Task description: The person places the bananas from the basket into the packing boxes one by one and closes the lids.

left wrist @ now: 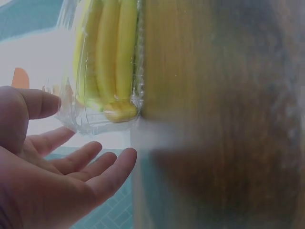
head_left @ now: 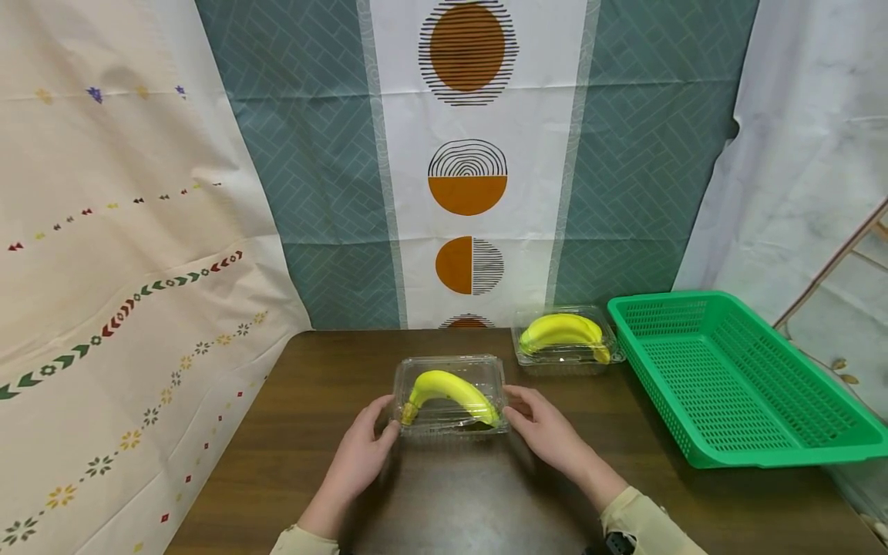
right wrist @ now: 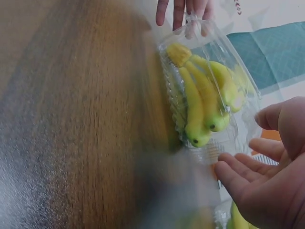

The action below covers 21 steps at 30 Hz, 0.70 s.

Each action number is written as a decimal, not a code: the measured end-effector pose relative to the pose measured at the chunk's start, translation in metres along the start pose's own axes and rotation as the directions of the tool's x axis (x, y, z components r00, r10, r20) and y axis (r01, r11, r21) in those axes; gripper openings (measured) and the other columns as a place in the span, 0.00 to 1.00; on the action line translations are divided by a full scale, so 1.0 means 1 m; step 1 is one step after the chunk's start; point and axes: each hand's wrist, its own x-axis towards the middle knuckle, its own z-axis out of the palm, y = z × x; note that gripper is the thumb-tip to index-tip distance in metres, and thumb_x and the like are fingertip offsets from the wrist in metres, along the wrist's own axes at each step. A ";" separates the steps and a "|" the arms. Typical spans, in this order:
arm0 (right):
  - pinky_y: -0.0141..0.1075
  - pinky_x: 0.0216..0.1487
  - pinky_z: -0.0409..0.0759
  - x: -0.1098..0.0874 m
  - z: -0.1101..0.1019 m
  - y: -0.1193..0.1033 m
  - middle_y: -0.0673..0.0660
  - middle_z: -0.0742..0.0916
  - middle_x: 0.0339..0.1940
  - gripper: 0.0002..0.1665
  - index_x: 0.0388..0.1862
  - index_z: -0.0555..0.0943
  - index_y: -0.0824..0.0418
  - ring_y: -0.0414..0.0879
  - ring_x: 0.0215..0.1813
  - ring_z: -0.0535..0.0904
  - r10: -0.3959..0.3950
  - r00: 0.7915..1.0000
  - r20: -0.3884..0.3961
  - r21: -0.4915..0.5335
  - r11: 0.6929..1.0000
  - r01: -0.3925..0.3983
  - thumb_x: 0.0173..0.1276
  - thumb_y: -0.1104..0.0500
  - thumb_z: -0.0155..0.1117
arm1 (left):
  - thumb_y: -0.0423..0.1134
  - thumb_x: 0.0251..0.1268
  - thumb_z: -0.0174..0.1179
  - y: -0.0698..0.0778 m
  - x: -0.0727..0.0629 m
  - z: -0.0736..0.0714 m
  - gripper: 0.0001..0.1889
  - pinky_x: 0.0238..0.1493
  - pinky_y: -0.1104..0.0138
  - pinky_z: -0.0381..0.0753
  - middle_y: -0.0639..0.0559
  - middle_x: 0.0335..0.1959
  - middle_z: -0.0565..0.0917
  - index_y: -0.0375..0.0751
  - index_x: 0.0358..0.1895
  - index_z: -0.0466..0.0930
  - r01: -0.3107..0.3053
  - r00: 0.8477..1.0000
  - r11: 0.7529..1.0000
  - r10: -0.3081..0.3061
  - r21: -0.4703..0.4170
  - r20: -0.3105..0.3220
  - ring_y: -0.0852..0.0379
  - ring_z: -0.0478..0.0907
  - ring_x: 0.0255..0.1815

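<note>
A clear plastic clamshell box (head_left: 489, 371) sits on the dark wooden table with a bunch of yellow bananas (head_left: 444, 383) inside. Its lid appears closed over the fruit. At the box's left end is my left hand (head_left: 364, 447), fingers loosely bent and thumb by the box's near corner. My right hand (head_left: 548, 438) is at the opposite end in a similar pose. The left wrist view has the left hand (left wrist: 71, 179) spread beside the box end, thumb at the plastic. In the right wrist view, the right hand (right wrist: 267, 174) has relaxed fingers close to the box; firm contact cannot be told.
Behind and to the right stands a second clear box (head_left: 602, 314) with bananas (head_left: 563, 330). A green plastic basket (head_left: 784, 456) stands at the table's right side, near that box. Patterned cloths (head_left: 333, 169) hang behind and beside the wooden table (head_left: 277, 462).
</note>
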 end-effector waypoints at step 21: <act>0.47 0.45 0.85 -0.005 0.002 -0.008 0.54 0.89 0.42 0.29 0.78 0.75 0.67 0.49 0.44 0.87 0.089 0.996 0.005 -0.029 0.996 -0.089 0.85 0.57 0.65 | 0.33 0.78 0.63 0.002 0.003 0.005 0.20 0.48 0.55 0.77 0.49 0.45 0.79 0.42 0.70 0.81 0.014 0.996 0.999 -0.011 0.043 -0.085 0.52 0.76 0.45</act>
